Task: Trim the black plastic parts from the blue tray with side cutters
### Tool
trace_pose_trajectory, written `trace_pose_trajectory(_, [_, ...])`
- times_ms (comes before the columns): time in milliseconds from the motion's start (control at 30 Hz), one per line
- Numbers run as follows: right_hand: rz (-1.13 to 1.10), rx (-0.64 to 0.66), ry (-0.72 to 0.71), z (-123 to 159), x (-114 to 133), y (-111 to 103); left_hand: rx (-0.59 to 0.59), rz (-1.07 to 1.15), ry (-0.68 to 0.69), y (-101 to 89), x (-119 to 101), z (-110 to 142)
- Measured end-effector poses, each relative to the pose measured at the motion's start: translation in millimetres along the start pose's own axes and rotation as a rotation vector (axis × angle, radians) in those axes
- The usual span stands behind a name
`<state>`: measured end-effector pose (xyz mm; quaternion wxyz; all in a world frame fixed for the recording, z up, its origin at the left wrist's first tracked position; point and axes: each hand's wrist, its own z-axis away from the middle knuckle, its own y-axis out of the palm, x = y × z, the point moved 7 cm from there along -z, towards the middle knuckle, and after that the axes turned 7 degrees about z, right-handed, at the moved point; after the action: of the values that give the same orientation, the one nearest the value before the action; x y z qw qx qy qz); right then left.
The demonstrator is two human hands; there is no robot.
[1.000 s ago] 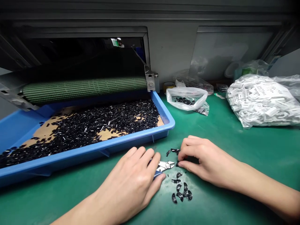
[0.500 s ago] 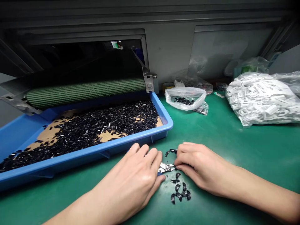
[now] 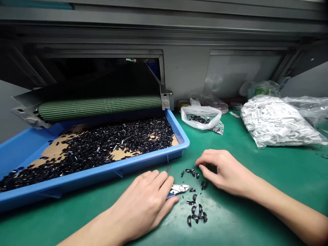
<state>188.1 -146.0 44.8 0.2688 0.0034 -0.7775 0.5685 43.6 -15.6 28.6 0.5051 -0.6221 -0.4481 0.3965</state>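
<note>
My left hand (image 3: 151, 201) is wrapped round a pair of side cutters (image 3: 180, 188) with blue handles, its silver jaws pointing right, low over the green table. My right hand (image 3: 217, 171) hovers just right of the jaws, thumb and fingers curved and slightly apart, with nothing visible between them. Under its fingertips lie a few small black plastic parts (image 3: 193, 173), and a pair of dark pieces (image 3: 203, 185) lies below the thumb. Nearer to me, several half-moon black parts (image 3: 200, 208) form a loose cluster beside a short toothed black piece (image 3: 191, 203).
A blue tray (image 3: 143, 159) full of small black parts stands at left under a green conveyor belt (image 3: 102, 107). Behind my right hand sits an open plastic bag (image 3: 202, 112) with black parts. A large clear bag of white parts (image 3: 279, 121) lies far right.
My right hand has come away from the cutter jaws, and its fingers have loosened. More black pieces now show beneath it. The camera view has tilted up slightly.
</note>
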Motion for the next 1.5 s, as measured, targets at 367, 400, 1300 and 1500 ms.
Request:
trace_pose_trajectory(367, [0.053,0.074,0.004,3,4,17,-0.049,0.015,-0.059,5.0,3,4])
trace_pose_trajectory(400, [0.059,0.076,0.002,3,5,17,-0.055,0.012,-0.061,4.7,2,4])
trace_pose_trajectory(1300, [0.059,0.081,-0.088,9,18,18,0.066,-0.029,-0.101,-7.9,-3,-16])
trace_pose_trajectory(1500, [0.067,0.072,-0.113,10,19,19,0.058,-0.015,-0.082,-8.0,-6,-17])
